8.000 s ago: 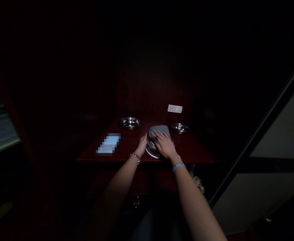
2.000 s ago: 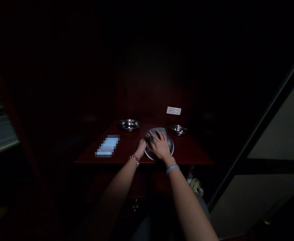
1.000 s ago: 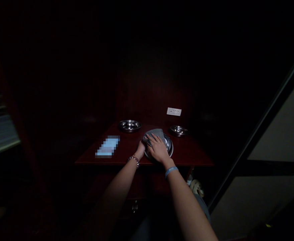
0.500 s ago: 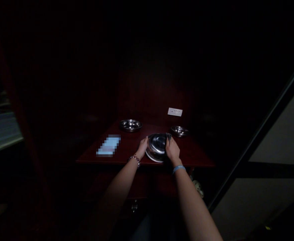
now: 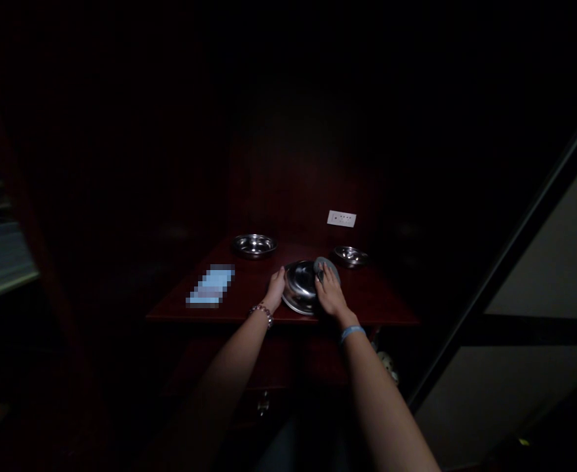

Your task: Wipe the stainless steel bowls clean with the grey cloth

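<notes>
Fingers nearly straight, the right hand (image 5: 332, 295) presses a grey cloth (image 5: 326, 266) against the upturned metal bowl (image 5: 300, 284) on the worktop (image 5: 249, 298), while the left hand (image 5: 275, 288), slightly curled, steadies its rim, which could slip under uneven pressure.

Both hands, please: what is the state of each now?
Left hand: holding the upside-down metal bowl by its side.
Right hand: pressing the gray cloth against the bowl's right side.
</notes>
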`<action>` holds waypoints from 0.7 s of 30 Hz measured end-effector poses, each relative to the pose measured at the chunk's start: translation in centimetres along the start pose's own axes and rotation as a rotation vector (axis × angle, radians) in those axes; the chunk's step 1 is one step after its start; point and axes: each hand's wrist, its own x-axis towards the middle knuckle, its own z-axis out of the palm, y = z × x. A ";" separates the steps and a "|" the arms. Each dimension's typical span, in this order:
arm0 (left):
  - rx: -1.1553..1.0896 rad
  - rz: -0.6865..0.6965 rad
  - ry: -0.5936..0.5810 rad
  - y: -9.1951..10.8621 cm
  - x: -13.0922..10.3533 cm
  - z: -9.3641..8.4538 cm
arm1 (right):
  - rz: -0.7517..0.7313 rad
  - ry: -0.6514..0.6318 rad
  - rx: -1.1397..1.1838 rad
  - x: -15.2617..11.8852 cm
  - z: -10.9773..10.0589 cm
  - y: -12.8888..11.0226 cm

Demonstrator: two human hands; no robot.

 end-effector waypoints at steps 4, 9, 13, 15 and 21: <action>-0.024 0.004 0.018 0.1 0.0 0.2 | -0.055 -0.057 -0.043 -0.1 -0.1 -1.2; -0.060 0.018 -0.011 0.3 -0.2 0.2 | -0.195 -0.104 -0.075 -0.1 -0.4 -4.1; -0.076 -0.033 0.019 0.1 -0.1 -0.2 | -0.337 -0.165 -0.064 -0.5 -0.5 -5.8; -0.067 -0.091 0.039 -0.1 0.0 -0.3 | -0.401 -0.190 -0.058 -0.7 -0.6 -6.3; -0.015 -0.093 -0.009 -0.4 0.3 -0.3 | -0.484 -0.191 -0.075 -0.9 -1.1 -6.2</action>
